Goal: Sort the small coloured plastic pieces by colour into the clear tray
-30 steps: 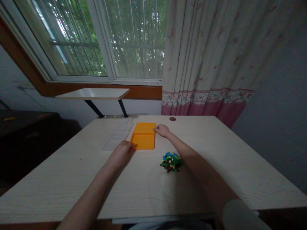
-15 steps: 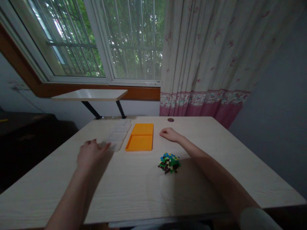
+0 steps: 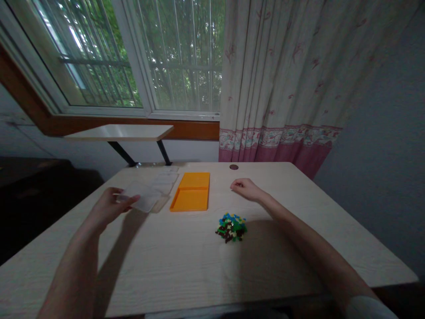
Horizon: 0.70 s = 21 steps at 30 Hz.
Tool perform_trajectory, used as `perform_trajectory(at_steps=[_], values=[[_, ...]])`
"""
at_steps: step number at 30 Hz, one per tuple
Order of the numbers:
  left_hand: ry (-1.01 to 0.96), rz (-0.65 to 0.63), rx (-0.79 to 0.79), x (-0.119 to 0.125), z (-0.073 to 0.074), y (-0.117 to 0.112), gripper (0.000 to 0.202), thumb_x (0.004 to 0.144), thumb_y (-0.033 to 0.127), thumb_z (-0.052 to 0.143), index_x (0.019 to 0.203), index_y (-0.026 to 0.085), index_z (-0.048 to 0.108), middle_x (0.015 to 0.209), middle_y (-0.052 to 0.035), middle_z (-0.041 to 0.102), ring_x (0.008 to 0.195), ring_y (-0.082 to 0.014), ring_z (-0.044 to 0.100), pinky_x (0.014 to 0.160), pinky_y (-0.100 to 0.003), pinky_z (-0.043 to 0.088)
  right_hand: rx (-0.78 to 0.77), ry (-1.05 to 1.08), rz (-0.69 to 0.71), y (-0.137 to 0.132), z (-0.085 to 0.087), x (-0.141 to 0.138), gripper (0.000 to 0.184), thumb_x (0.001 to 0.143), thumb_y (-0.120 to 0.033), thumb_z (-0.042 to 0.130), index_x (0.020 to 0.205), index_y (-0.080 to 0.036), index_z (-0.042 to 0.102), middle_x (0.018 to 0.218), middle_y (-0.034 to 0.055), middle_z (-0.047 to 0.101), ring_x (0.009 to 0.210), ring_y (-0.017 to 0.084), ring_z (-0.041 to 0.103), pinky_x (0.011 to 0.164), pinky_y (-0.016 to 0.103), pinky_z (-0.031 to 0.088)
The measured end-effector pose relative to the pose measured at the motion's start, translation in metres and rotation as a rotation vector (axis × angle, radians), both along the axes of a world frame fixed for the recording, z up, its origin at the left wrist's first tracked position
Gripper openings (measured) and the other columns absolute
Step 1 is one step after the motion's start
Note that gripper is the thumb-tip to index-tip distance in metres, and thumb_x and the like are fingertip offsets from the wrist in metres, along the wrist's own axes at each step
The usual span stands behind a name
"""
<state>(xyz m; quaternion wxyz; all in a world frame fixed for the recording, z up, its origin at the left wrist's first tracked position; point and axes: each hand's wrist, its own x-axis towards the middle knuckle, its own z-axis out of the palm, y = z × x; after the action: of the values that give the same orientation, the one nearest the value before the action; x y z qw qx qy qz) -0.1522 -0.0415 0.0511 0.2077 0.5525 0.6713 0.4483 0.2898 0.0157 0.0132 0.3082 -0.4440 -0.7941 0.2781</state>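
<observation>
Table (image 3: 299, 248) – orange tray (image 3: 191, 193) near its far edge. Left of tray, left hand (image 3: 108, 204) pinches a clear sheet (image 3: 144, 198), lifted off the table. Right of tray, right hand (image 3: 245, 189) rests loosely curled – bead pile (image 3: 231, 227) just nearer.

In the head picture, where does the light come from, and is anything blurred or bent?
Head view: daylight comes through the window, leaving the room dim; the left arm casts a soft shadow on the table; the left hand and its clear sheet look slightly smeared; the wide lens makes the window frame lean.
</observation>
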Motion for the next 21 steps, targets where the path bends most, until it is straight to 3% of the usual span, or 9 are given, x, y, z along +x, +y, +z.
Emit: perform_trajectory(at_steps=[1, 4, 6, 8, 10, 13, 15, 21], values=[[-0.102, 0.01, -0.019, 0.015, 0.006, 0.0, 0.052, 0.059, 0.04, 0.069, 0.102, 0.02, 0.048, 0.067, -0.001, 0.057, 0.055, -0.0178, 0.057, 0.052, -0.034, 0.051, 0.004, 0.015, 0.002, -0.002, 0.001, -0.003, 0.024, 0.079, -0.031, 0.049, 0.082, -0.012, 0.065, 0.069, 0.0024, 0.061, 0.063, 0.011, 0.05, 0.06, 0.023, 0.039], [-0.27, -0.235, 0.006, 0.079, 0.022, 0.003, 0.066, 0.061, 0.035, 0.07, 0.118, 0.022, 0.041, 0.092, -0.004, 0.055, 0.069, -0.0145, 0.059, 0.062, -0.032, 0.053, 0.077, 0.067, 0.029, -0.012, 0.006, -0.017, 0.029, 0.077, -0.031, 0.054, 0.101, -0.015, 0.06, 0.087, 0.0048, 0.061, 0.073, 0.013, 0.052, 0.068, 0.026, 0.042], [-0.345, -0.363, -0.023, 0.124, 0.025, 0.008, 0.066, 0.061, 0.035, 0.069, 0.119, 0.02, 0.04, 0.092, -0.004, 0.054, 0.069, -0.0136, 0.059, 0.06, -0.03, 0.053, 0.149, 0.104, 0.06, -0.021, 0.011, -0.027, 0.051, 0.071, -0.033, 0.062, 0.118, -0.02, 0.049, 0.109, 0.008, 0.054, 0.085, 0.015, 0.052, 0.075, 0.03, 0.043], [-0.409, -0.395, -0.056, 0.163, 0.02, 0.012, 0.065, 0.062, 0.033, 0.068, 0.118, 0.02, 0.038, 0.085, -0.0022, 0.054, 0.064, -0.0117, 0.058, 0.057, -0.026, 0.052, 0.219, 0.127, 0.096, -0.029, 0.017, -0.035, 0.074, 0.064, -0.036, 0.069, 0.129, -0.024, 0.036, 0.125, 0.0101, 0.043, 0.1, 0.019, 0.049, 0.084, 0.034, 0.041], [-0.454, -0.426, -0.069, 0.19, 0.01, 0.014, 0.064, 0.062, 0.031, 0.068, 0.116, 0.019, 0.036, 0.084, -0.0022, 0.054, 0.063, -0.0109, 0.058, 0.056, -0.025, 0.052, 0.293, 0.126, 0.124, -0.035, 0.022, -0.04, 0.086, 0.06, -0.039, 0.073, 0.132, -0.025, 0.029, 0.13, 0.0103, 0.036, 0.112, 0.022, 0.042, 0.093, 0.038, 0.036], [-0.515, -0.443, -0.054, 0.209, -0.005, 0.013, 0.062, 0.062, 0.033, 0.068, 0.113, 0.021, 0.035, 0.088, -0.0023, 0.054, 0.067, -0.011, 0.058, 0.058, -0.025, 0.052, 0.382, 0.101, 0.133, -0.038, 0.027, -0.042, 0.077, 0.062, -0.041, 0.071, 0.128, -0.023, 0.036, 0.127, 0.0099, 0.041, 0.118, 0.023, 0.037, 0.1, 0.04, 0.029], [-0.578, -0.47, -0.061, 0.21, -0.013, 0.011, 0.062, 0.061, 0.035, 0.07, 0.112, 0.022, 0.036, 0.094, -0.003, 0.053, 0.071, -0.0118, 0.058, 0.06, -0.026, 0.053, 0.377, 0.101, 0.114, -0.039, 0.027, -0.042, 0.064, 0.064, -0.041, 0.07, 0.12, -0.021, 0.046, 0.121, 0.0097, 0.047, 0.115, 0.022, 0.041, 0.099, 0.039, 0.031], [-0.621, -0.624, 0.055, 0.198, -0.021, 0.001, 0.063, 0.057, 0.041, 0.072, 0.109, 0.025, 0.039, 0.106, -0.0034, 0.051, 0.086, -0.0152, 0.057, 0.074, -0.031, 0.049, 0.023, 0.304, 0.104, -0.04, 0.02, -0.046, 0.043, 0.073, -0.041, 0.06, 0.107, -0.017, 0.057, 0.107, 0.0091, 0.059, 0.088, 0.017, 0.057, 0.078, 0.032, 0.045]])
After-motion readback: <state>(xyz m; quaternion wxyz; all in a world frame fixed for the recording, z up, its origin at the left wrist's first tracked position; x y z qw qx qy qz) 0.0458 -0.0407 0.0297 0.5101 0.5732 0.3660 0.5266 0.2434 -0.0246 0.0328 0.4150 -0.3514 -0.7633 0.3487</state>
